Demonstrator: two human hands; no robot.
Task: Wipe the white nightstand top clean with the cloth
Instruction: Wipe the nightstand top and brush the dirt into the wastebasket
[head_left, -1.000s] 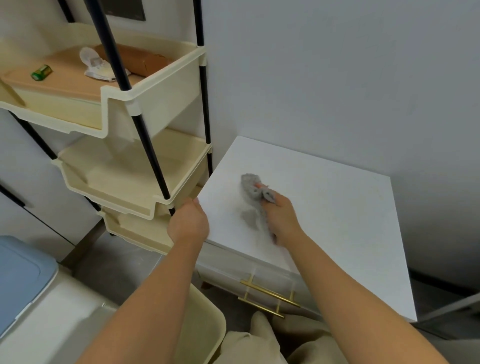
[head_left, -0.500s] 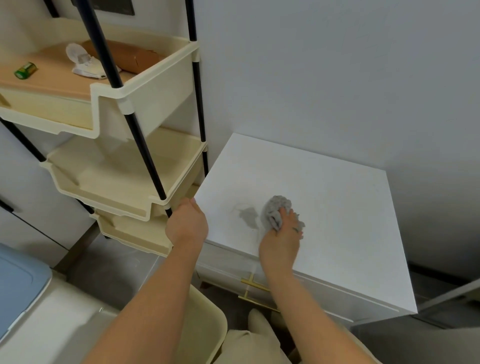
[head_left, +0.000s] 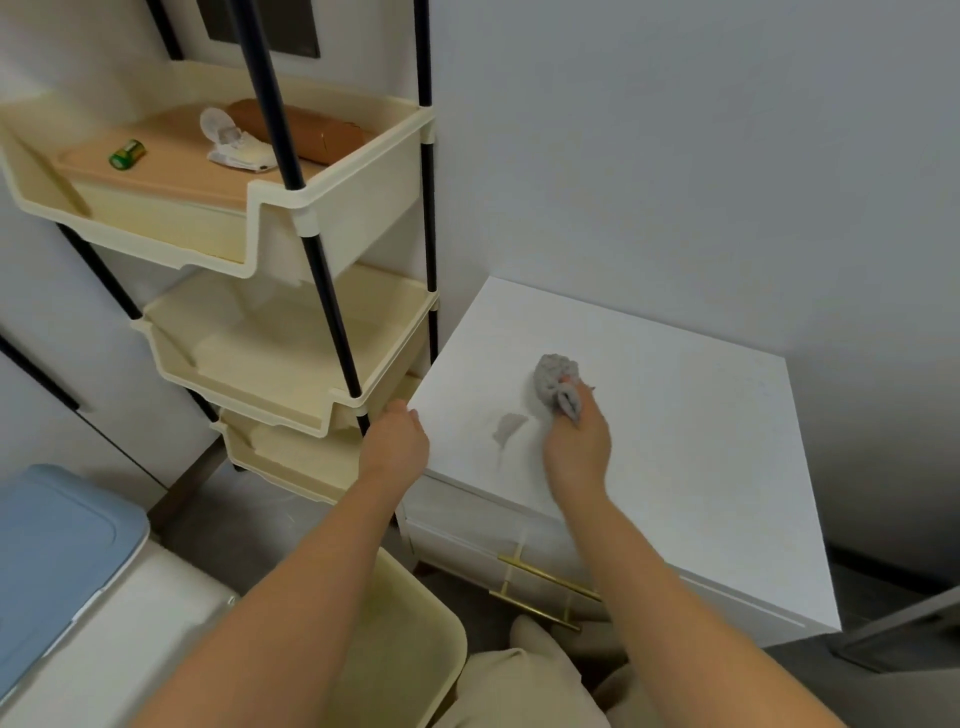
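Two bare forearms reach forward over a cream plastic bin (head_left: 415, 639) and a pair of knees in beige trousers (head_left: 519, 686). Off to the left sits a white box with a blue lid (head_left: 52, 545). Beneath the right arm, two brass bar handles (head_left: 545, 574) cross the drawer front of the white nightstand (head_left: 701, 467).

The left hand (head_left: 395, 441) is at the nightstand's front left corner, knuckles up, fingers curled over the edge and gripping it. The right hand (head_left: 576, 447) lies on the left half of the top, its fingers bunched round a grey cloth (head_left: 556, 376). The cloth bulges out beyond the fingertips and rests on the white surface. Just left of this hand, between the two hands and touching neither, a grey smear (head_left: 508, 427) marks the top.

Beside the nightstand's left edge stands a cream tiered rack (head_left: 337, 195) on black poles. Its top tray holds a green battery (head_left: 126, 154), a crumpled white wrapper (head_left: 234, 143) and a brown roll (head_left: 311, 132). A pale grey wall (head_left: 675, 156) rises behind the nightstand.
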